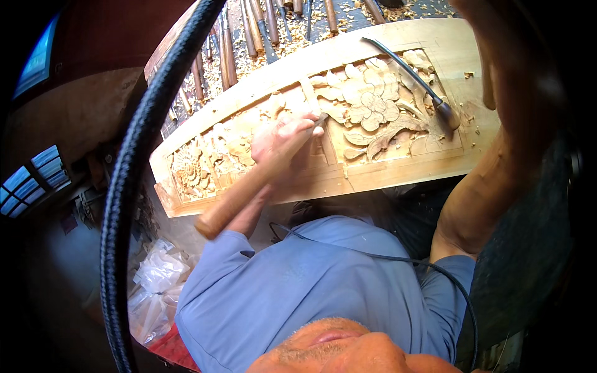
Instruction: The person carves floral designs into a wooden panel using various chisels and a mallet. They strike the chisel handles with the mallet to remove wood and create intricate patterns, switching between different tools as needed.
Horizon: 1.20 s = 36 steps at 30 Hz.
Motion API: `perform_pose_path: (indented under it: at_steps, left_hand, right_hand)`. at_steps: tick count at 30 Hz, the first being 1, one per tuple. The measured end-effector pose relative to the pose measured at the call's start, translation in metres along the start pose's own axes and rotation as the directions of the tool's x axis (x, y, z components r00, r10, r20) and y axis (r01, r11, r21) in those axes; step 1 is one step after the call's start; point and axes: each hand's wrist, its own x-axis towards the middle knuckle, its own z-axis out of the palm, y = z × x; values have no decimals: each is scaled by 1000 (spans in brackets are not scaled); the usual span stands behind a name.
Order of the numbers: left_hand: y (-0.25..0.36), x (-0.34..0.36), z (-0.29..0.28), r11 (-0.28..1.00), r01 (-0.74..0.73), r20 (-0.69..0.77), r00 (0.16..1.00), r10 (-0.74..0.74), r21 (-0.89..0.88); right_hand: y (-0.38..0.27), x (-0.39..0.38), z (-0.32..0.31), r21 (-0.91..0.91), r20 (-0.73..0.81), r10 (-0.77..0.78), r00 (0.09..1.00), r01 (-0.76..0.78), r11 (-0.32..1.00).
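Observation:
My left hand [286,138] is closed around the shaft of a wooden-handled carving chisel [249,188]. The chisel's thick butt points down left toward me; its narrow end meets the carving near the panel's middle. Beneath lies a pale wooden panel [429,163] with an arched far edge, carved in relief with flowers and leaves. My right hand [491,37] is raised at the upper right, close to the camera. It is dark and cut off by the frame, so its fingers and anything in them cannot be made out. A second carving tool [407,71], dark-bladed, rests on the panel's right part.
Several wooden-handled chisels [252,28] lie beyond the panel among wood shavings [298,40]. A thick black braided cord [124,168] crosses the left side close to the camera. A thin cable [373,255] runs over my blue shirt. Clear plastic bags [158,280] sit at the lower left.

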Motion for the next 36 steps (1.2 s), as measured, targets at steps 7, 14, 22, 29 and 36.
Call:
perform_pose_path:
  at_steps: [7, 14, 22, 29, 36]
  left_hand:
    - [25, 29, -2, 969, -74, 18, 997, 72, 234]
    - [20, 34, 0, 946, -166, -1, 985, 173, 279]
    - [32, 42, 1, 972, -93, -76, 991, 112, 215]
    - [25, 36, 4, 976, -84, -88, 991, 103, 199]
    - [19, 34, 7, 949, -159, -36, 984, 175, 273]
  right_hand:
    - [-12, -3, 22, -227, 212, -432, 877, 474, 851]
    - [-66, 8, 52, -535, 713, -247, 656, 737, 414]
    - [-75, -3, 49, -436, 538, -578, 613, 790, 432]
    - [-77, 1, 48, -434, 526, -593, 610, 792, 430]
    - [-74, 7, 45, -434, 523, -590, 616, 788, 437]
